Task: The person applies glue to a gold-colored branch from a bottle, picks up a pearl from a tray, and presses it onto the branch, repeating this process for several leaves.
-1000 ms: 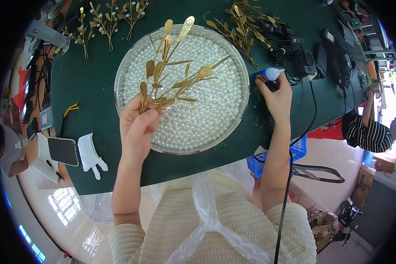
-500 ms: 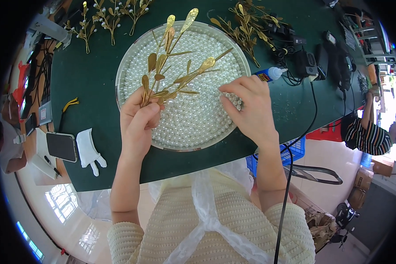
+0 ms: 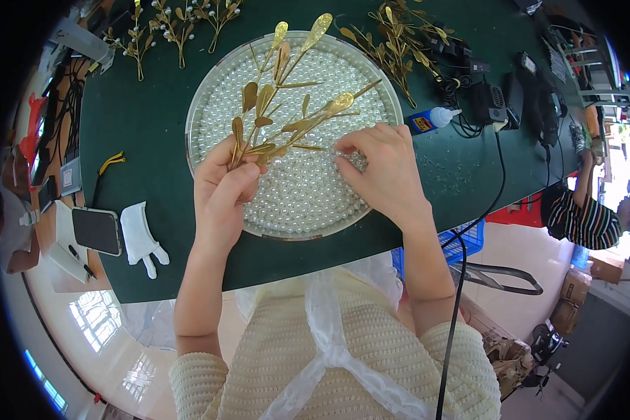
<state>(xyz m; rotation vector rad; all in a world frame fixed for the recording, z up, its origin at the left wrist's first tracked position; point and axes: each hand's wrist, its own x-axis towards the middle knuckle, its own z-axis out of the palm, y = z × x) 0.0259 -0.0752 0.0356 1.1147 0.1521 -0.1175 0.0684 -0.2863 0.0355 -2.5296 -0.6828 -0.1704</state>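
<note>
My left hand (image 3: 224, 189) is closed round the stems of a gold branch (image 3: 262, 122), holding it tilted over the left part of a round tray (image 3: 197, 91). Flat gold leaves spread from the branch, some with glittery tips. White pearl beads (image 3: 301, 189) fill the tray. Over its right side, my right hand (image 3: 381, 168) has its thumb and index finger curled toward each other just above the beads. Whether a bead sits between those fingertips is too small to make out.
Pearl-trimmed gold branches (image 3: 175, 35) lie at the back left, plain ones (image 3: 395, 52) at the back right. A blue glue bottle (image 3: 430, 120) stands right of the tray, near black cables and devices (image 3: 488, 101). A phone (image 3: 98, 231) and white glove (image 3: 141, 234) lie left.
My right hand has shifted left over the beads, bringing its fingertips closer to the branch. My left hand and the gold branch have moved slightly right.
</note>
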